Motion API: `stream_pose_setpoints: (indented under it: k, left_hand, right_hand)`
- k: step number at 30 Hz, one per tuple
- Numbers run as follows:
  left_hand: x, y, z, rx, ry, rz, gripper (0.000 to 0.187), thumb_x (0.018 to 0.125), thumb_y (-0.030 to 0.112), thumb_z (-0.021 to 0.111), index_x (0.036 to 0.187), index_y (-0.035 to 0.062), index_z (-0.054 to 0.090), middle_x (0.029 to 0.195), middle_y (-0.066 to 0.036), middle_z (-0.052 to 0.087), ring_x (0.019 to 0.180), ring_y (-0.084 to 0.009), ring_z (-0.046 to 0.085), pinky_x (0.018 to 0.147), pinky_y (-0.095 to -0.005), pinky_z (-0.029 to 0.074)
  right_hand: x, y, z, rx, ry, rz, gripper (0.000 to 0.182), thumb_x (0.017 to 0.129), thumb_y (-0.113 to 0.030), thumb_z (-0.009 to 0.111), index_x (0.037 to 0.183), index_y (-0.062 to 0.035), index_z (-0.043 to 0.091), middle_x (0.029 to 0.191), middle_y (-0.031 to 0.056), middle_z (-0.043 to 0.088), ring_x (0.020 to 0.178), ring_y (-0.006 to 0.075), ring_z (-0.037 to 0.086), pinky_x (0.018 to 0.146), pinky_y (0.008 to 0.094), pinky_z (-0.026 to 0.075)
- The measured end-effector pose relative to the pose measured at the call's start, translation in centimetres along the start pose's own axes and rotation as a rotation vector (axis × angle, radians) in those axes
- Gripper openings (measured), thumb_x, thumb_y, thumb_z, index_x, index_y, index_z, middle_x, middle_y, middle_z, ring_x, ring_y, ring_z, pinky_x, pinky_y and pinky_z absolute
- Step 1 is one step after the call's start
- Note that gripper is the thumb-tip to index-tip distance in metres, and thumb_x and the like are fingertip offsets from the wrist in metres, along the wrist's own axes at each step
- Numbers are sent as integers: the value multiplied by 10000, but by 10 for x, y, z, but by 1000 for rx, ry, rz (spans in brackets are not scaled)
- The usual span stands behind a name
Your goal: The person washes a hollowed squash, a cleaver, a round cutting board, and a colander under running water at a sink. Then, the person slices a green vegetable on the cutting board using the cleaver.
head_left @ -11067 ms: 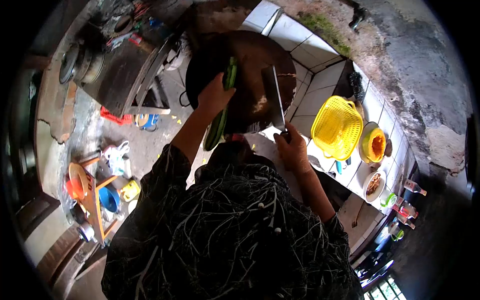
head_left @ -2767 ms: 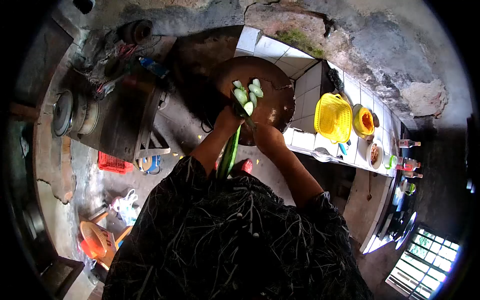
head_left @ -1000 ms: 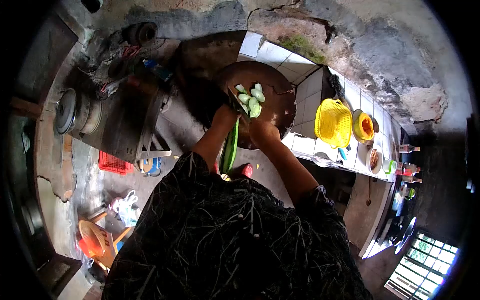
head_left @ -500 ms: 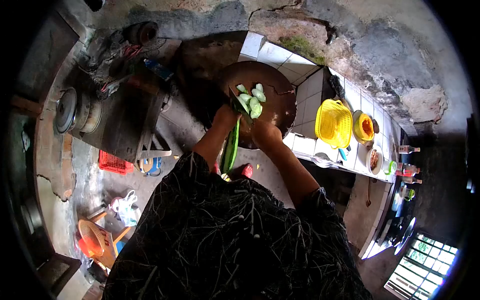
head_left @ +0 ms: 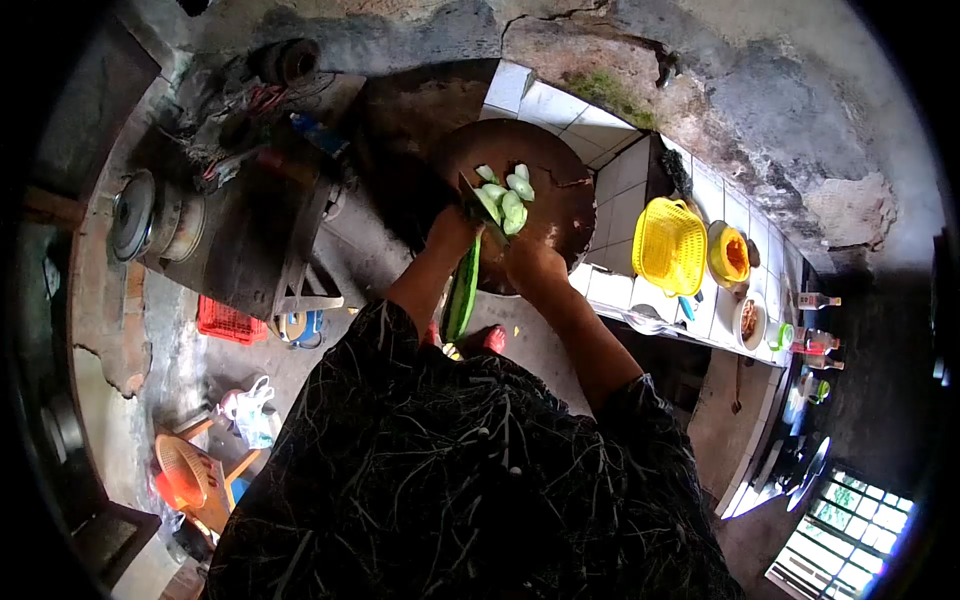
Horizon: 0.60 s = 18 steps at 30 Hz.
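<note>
A long green gourd [head_left: 463, 292] hangs down from my left hand [head_left: 452, 234], whose fingers are closed around its upper part. My right hand [head_left: 536, 268] is closed on a knife; the handle is hidden in the fist. The knife's blade [head_left: 482, 203] slants up and left in front of my left hand, close to the gourd's cut end. Beyond both hands is a wide, round brown wok [head_left: 555, 165]. Several pale green gourd pieces [head_left: 514, 212] lie in it, the nearest beside the blade.
On the white-tiled counter [head_left: 612, 288] at right stand a yellow basket [head_left: 668, 247], a cut pumpkin [head_left: 731, 256] and a white bowl [head_left: 749, 321]. Bottles [head_left: 818, 300] line its far end. At left, a dark table [head_left: 240, 245] carries a lidded pot [head_left: 134, 217]; a red crate [head_left: 230, 322] sits below.
The view has shifted slightly. My hands, the knife and the gourd keep nearly the same positions over the wok, and the pieces look unchanged.
</note>
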State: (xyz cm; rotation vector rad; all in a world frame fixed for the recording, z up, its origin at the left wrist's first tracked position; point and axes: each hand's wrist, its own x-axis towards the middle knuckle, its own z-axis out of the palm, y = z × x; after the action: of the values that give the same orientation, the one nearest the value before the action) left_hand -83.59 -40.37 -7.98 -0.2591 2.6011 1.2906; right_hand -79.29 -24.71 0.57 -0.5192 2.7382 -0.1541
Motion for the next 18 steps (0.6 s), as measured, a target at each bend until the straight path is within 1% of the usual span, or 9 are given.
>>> stream_pose_setpoints:
  k: [2,3,5,6,8,12,14,15,18]
  left_hand:
    - [-4,-2,-1,57,15,14,437,695,329,670,946,-20,597,937,-231,606,904,-394,574,718,-427,463]
    - [-6,-2,-1,-19,24,-28,438,698,325,670,954,-21,592,940,-230,607,910,-393,571,722,-428,462]
    - [-7,0,1,-87,82,-30,440,711,331,659,957,-26,584,944,-238,602,916,-396,565,734,-433,460]
    - [-1,1,1,-89,89,-20,440,711,331,659,957,-26,584,944,-238,602,916,-396,565,734,-433,460]
    - [-2,-6,1,-72,-6,81,459,706,320,669,1012,-7,565,975,-219,601,912,-370,573,743,-429,469]
    - [0,-13,10,-205,82,1,459,721,356,644,973,-22,577,926,-239,599,909,-387,566,747,-430,457]
    - [9,-15,4,17,-67,107,451,727,360,641,961,-19,572,924,-233,601,917,-390,562,749,-439,457]
    - [10,-18,5,19,-69,104,451,727,360,641,961,-19,572,924,-233,601,917,-390,562,749,-439,457]
    - [5,-24,13,-78,73,92,481,718,378,639,942,-38,553,911,-249,594,901,-397,563,742,-446,462]
  right_hand:
    - [-14,-20,-28,-3,39,43,217,799,-140,513,970,-49,611,836,136,648,762,263,651,586,358,535]
    - [-13,-14,-17,0,27,44,217,799,-140,513,970,-49,611,836,136,648,762,263,651,586,358,535]
    - [-3,-3,-8,-104,-121,-82,220,818,-167,473,887,-14,616,774,185,625,733,346,630,607,423,514]
    - [-3,-4,-15,-109,-109,-81,220,818,-167,473,887,-14,616,774,185,625,733,346,630,607,423,514]
    - [-14,-12,-22,159,33,66,244,827,-188,468,875,2,613,785,197,626,738,361,626,622,436,509]
    - [-7,-1,-5,-14,-70,8,288,848,-227,434,889,-4,613,824,217,625,765,386,617,668,460,498]
    - [-12,-9,-24,67,-13,44,241,827,-183,453,858,-18,625,790,192,629,722,343,630,614,423,509]
    - [-13,-10,-24,98,30,69,213,814,-154,463,838,-30,634,768,177,629,692,316,636,581,399,515]
    - [-10,-5,-12,-70,-22,-65,190,797,-132,474,809,-32,636,756,165,623,666,286,635,552,364,514]
